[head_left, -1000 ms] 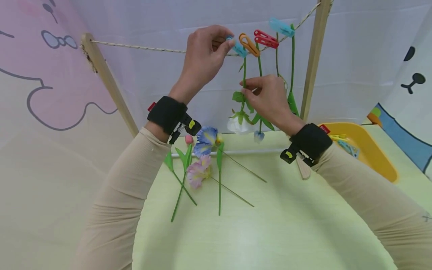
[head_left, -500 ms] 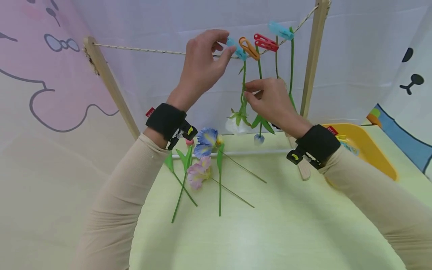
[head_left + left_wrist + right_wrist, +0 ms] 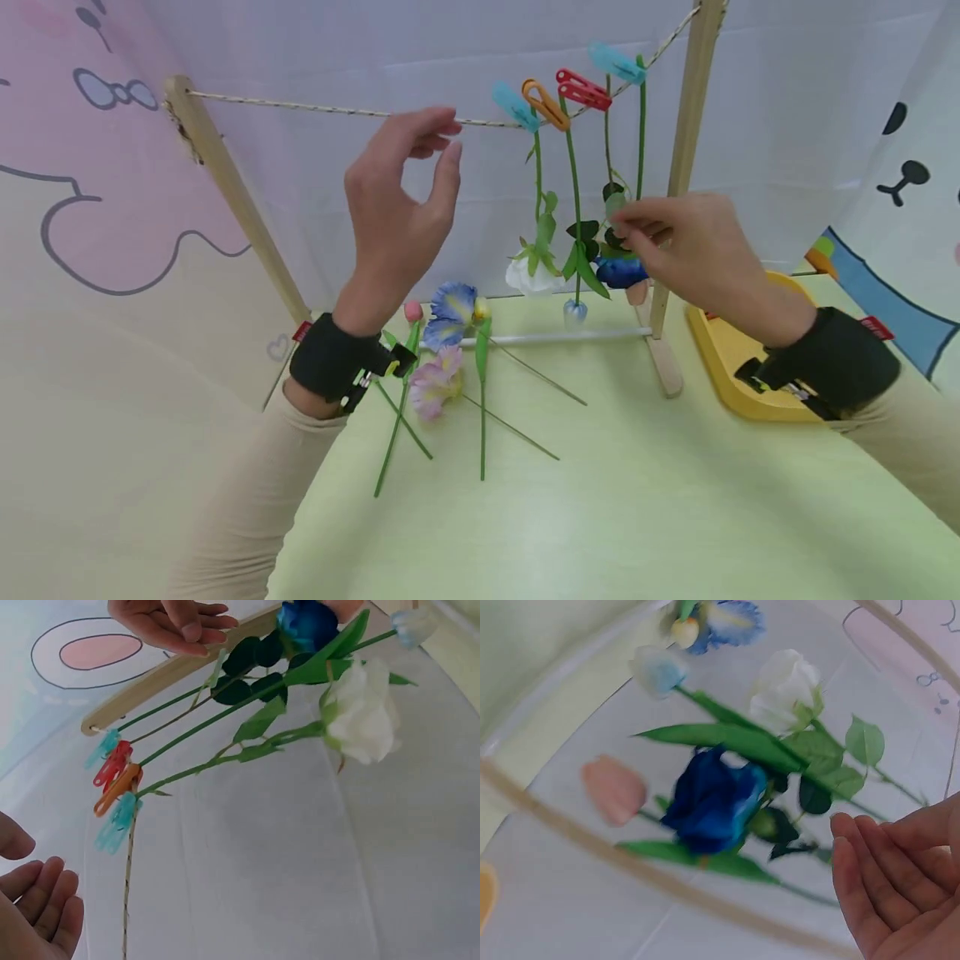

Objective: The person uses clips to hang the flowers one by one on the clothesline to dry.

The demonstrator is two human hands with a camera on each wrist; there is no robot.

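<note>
A rope (image 3: 322,107) runs between two wooden posts. Several pegs hang flowers from it by their stems. The leftmost blue peg (image 3: 513,106) holds a white flower (image 3: 534,277) head down. My left hand (image 3: 450,137) hovers open just left of that peg and holds nothing. My right hand (image 3: 626,223) is open by the leaves above a hanging blue rose (image 3: 621,271). The right wrist view shows the fingers (image 3: 885,892) relaxed and apart from the blue rose (image 3: 712,799). The left wrist view shows the blue peg (image 3: 116,821) and white flower (image 3: 358,712).
On the green table (image 3: 600,517) lie a pink tulip (image 3: 412,312), a blue iris (image 3: 452,312) and a pale purple flower (image 3: 437,382). A yellow tray (image 3: 723,375) sits at the right, beside the right post (image 3: 678,167). A white bar (image 3: 555,337) joins the posts' feet.
My left hand let go of the blue peg and drew back to the left. My right hand released the white flower's stem and moved right. The flower now hangs from the peg.
</note>
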